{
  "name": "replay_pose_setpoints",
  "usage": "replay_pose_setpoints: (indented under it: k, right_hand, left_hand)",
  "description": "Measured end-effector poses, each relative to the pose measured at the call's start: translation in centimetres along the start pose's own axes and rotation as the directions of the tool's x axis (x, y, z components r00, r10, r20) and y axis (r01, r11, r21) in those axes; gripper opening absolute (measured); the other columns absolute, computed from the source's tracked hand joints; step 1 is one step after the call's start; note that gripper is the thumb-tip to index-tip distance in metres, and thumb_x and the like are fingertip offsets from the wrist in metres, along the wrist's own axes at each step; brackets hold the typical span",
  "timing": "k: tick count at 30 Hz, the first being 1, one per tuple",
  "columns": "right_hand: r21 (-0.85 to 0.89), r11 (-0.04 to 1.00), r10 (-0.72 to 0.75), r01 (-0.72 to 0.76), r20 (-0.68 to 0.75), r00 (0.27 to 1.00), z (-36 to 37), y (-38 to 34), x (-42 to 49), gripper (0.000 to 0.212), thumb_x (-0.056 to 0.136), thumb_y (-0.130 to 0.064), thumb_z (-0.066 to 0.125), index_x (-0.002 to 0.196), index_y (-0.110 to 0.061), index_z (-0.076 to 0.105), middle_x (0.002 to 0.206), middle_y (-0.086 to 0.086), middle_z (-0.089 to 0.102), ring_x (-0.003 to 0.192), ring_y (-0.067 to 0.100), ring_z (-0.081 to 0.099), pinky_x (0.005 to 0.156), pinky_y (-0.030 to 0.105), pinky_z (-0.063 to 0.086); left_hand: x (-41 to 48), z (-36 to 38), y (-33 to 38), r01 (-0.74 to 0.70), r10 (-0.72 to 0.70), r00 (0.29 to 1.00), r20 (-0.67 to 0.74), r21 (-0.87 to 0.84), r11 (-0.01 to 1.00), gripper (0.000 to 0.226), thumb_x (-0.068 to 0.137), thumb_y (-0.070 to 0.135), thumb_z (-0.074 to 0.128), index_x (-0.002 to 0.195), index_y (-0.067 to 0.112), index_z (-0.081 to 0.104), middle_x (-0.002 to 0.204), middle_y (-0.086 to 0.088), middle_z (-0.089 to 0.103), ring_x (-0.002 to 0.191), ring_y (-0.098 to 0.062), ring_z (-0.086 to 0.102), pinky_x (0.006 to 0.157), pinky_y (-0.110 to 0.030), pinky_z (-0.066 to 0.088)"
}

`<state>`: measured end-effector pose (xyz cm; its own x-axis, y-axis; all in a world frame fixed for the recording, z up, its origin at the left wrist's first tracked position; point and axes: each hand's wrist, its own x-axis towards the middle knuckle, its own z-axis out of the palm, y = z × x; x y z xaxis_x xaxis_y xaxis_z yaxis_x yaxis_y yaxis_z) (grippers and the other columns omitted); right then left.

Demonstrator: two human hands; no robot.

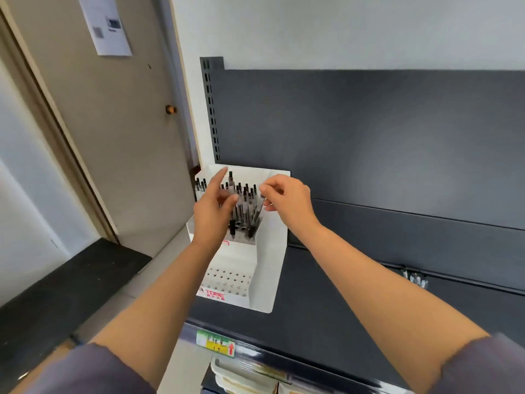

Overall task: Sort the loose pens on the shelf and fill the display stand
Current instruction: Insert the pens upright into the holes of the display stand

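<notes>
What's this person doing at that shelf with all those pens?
A person is filling a white display stand on the dark shelf. Its upper rows hold many black-capped pens. The left hand reaches among them with mostly straight fingers, while the right hand pinches the top of one pen. The front row of holes is empty, and a few loose pens lie further right.

The shelf (341, 297) right of the display stand (265, 280) lies open up to the loose pens (416, 278) by the back panel (369, 137); the stand's front holes are free; standing pens (245, 207) crowd its rear tier.
</notes>
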<state>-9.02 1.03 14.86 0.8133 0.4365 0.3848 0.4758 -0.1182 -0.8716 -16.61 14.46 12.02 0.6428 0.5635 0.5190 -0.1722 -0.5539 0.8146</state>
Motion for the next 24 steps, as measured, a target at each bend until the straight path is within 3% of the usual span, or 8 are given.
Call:
replay_pose_setpoints:
  k: [3, 10, 14, 17, 24]
  right_hand:
    - [-0.041, 0.998, -0.049, 0.048, -0.018, 0.999, 1.9, -0.9, 1.7, 0.013, 0.091, -0.015, 0.058, 0.083, -0.008, 0.065, 0.072, 0.009, 0.066, 0.065, 0.019, 0.063, 0.072, 0.036, 0.057]
    - [-0.311, 0.942, -0.124, 0.126, 0.028, 0.992, 5.4, 0.1, 4.5, 0.014, 0.093, -0.021, 0.057, 0.087, -0.011, 0.065, 0.073, 0.003, 0.065, 0.072, 0.021, 0.06, 0.074, 0.042, 0.051]
    - [-0.44, 0.893, -0.082, 0.097, 0.052, 0.995, 6.3, 1.2, 5.1, 0.016, 0.094, -0.028, 0.055, 0.094, -0.018, 0.067, 0.083, -0.001, 0.069, 0.078, 0.017, 0.061, 0.071, 0.036, 0.052]
    - [-0.632, 0.77, -0.091, 0.088, 0.027, 0.995, 6.6, 1.9, 5.5, 0.017, 0.093, -0.039, 0.052, 0.095, -0.031, 0.066, 0.085, -0.01, 0.069, 0.086, 0.012, 0.057, 0.063, 0.028, 0.04]
    - [-0.636, 0.764, -0.098, 0.11, 0.053, 0.994, 6.7, 2.3, 6.3, 0.018, 0.093, -0.034, 0.053, 0.091, -0.027, 0.07, 0.083, -0.01, 0.069, 0.093, 0.017, 0.051, 0.084, 0.038, 0.043]
  left_hand:
    - [2.2, -1.0, -1.0, -0.049, 0.048, 0.999, 0.018, 0.056, 0.997, 0.057, 0.089, 0.009, 0.058, 0.138, 0.034, 0.04, 0.078, 0.01, 0.055, 0.075, -0.001, 0.055, 0.073, -0.009, 0.043]
    - [5.3, -0.6, -4.1, -0.089, 0.083, 0.993, 0.08, 0.073, 0.993, 0.045, 0.087, 0.008, 0.059, 0.124, 0.029, 0.044, 0.075, 0.012, 0.056, 0.071, 0.0, 0.057, 0.065, -0.016, 0.043]
    - [5.5, 0.1, -5.4, -0.113, 0.097, 0.985, 0.146, 0.101, 0.988, 0.044, 0.087, 0.007, 0.061, 0.124, 0.021, 0.042, 0.076, 0.011, 0.053, 0.073, -0.014, 0.061, 0.068, -0.033, 0.051]
    - [5.6, 0.3, -5.7, -0.158, 0.138, 0.978, 0.157, 0.125, 0.979, 0.048, 0.088, 0.007, 0.06, 0.13, 0.019, 0.039, 0.075, 0.008, 0.051, 0.074, -0.018, 0.061, 0.069, -0.032, 0.051]
    - [6.4, 0.3, -5.8, -0.226, 0.177, 0.96, 0.219, 0.227, 0.947, 0.043, 0.09, 0.011, 0.059, 0.129, 0.019, 0.041, 0.082, -0.001, 0.058, 0.072, -0.019, 0.059, 0.068, -0.035, 0.052]
